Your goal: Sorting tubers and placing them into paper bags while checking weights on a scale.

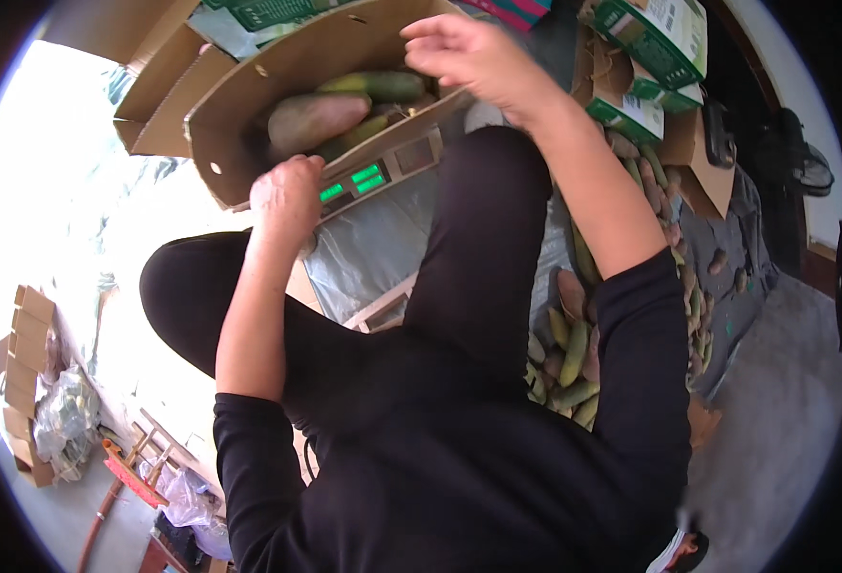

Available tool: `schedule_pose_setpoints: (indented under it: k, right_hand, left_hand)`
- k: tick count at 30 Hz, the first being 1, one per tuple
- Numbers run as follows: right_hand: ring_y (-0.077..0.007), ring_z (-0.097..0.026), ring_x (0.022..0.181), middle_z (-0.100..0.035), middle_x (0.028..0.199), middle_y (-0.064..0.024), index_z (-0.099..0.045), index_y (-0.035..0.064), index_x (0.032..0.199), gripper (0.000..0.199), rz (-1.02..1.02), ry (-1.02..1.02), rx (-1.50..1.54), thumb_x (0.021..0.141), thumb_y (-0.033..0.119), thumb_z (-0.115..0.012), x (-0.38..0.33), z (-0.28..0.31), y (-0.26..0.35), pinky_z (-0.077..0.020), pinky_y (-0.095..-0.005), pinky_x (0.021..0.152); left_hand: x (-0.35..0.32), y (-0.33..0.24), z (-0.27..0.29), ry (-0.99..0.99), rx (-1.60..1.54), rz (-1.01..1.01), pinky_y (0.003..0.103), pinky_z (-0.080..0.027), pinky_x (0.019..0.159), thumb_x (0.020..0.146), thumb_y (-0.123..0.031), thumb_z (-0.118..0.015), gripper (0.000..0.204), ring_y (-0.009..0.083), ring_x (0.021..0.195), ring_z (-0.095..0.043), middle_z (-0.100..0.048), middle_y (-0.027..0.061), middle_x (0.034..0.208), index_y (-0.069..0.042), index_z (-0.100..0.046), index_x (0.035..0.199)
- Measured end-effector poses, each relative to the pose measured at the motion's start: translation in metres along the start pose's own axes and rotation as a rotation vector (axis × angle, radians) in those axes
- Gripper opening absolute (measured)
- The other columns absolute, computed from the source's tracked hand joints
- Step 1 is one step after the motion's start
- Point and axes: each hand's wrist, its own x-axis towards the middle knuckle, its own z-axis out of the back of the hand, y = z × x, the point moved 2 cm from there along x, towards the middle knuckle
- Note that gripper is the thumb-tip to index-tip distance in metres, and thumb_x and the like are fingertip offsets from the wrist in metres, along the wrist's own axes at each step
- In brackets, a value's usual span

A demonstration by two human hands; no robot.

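An open cardboard box (pixel 234 119) stands in front of me with several large, long vegetables inside, some green and one pinkish brown (pixel 318 118); they look like radishes. A digital scale (pixel 411 155) with a lit green display sits at the box's near side; the box hides the rest of it. At the near wall's rim, my left hand (pixel 287 196) is closed, its fingers curled over the cardboard. Above the box's right end hangs my right hand (pixel 478 65), slightly blurred, fingers apart and nothing visible in them.
Many similar vegetables (pixel 574 355) lie heaped on the floor to my right. Green-and-white cartons (pixel 652 43) are stacked at the far right. Another cardboard box (pixel 168 91) stands at the far left. Lower left are a small wooden stool (pixel 136 473) and plastic bags (pixel 67 411).
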Motion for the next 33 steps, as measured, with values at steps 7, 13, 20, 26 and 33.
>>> schedule_pose_setpoints:
  k: [7, 13, 20, 26, 33]
  right_hand:
    - [-0.0072, -0.057, 0.087, -0.063, 0.097, -0.0011, -0.060, 0.0068, 0.113, 0.034, -0.238, -0.502, 0.177, 0.084, 0.023, -0.065, -0.131, 0.090, -0.124, -0.0448, -0.0227, 0.068]
    - [-0.0107, -0.059, 0.081, -0.064, 0.091, 0.0026, -0.061, 0.0099, 0.110, 0.033, -0.571, -0.566, 0.114, 0.079, 0.019, -0.068, -0.298, 0.084, -0.293, -0.0446, -0.0247, 0.069]
    - [-0.0338, -0.058, 0.095, -0.063, 0.097, -0.0158, -0.062, 0.0041, 0.092, 0.031, -0.776, -0.216, -0.654, 0.069, 0.022, -0.070, -0.424, 0.000, -0.417, -0.0463, -0.0425, 0.082]
    - [-0.0347, -0.053, 0.105, -0.058, 0.109, -0.0166, -0.058, 0.0064, 0.106, 0.037, -0.961, 0.024, -0.700, 0.075, 0.024, -0.066, -0.420, -0.054, -0.410, -0.0442, -0.0409, 0.090]
    - [-0.0288, -0.042, 0.122, -0.050, 0.124, -0.0092, -0.055, 0.0144, 0.117, 0.034, -1.020, 0.318, -0.881, 0.083, 0.019, -0.056, -0.397, -0.085, -0.389, -0.0407, -0.0491, 0.092]
  left_hand:
    - [0.000, -0.003, 0.003, 0.031, 0.040, 0.075, 0.042, -0.051, 0.077, 0.083, -0.008, -0.049, 0.028, 0.0323, 0.090, -0.063, -0.064, 0.0118, 0.105, -0.013, -0.063, 0.107]
    - [0.002, -0.010, -0.002, -0.056, 0.025, -0.017, 0.042, -0.049, 0.077, 0.082, -0.016, -0.060, 0.026, 0.0322, 0.092, -0.061, -0.064, 0.0133, 0.101, -0.009, -0.062, 0.107]
    - [-0.002, -0.010, 0.000, 0.027, -0.004, 0.035, 0.042, -0.047, 0.077, 0.081, -0.012, -0.061, 0.025, 0.0336, 0.092, -0.060, -0.063, 0.0142, 0.101, -0.007, -0.062, 0.106]
    - [-0.019, -0.005, 0.039, -0.046, -0.202, -0.096, 0.041, -0.045, 0.082, 0.078, -0.010, -0.063, 0.035, 0.0350, 0.095, -0.058, -0.061, 0.0165, 0.103, -0.005, -0.060, 0.113]
    - [-0.017, 0.030, 0.068, 0.010, -0.133, -0.093, 0.037, -0.046, 0.086, 0.078, -0.013, -0.064, 0.040, 0.0317, 0.098, -0.059, -0.060, 0.0156, 0.110, -0.003, -0.059, 0.117]
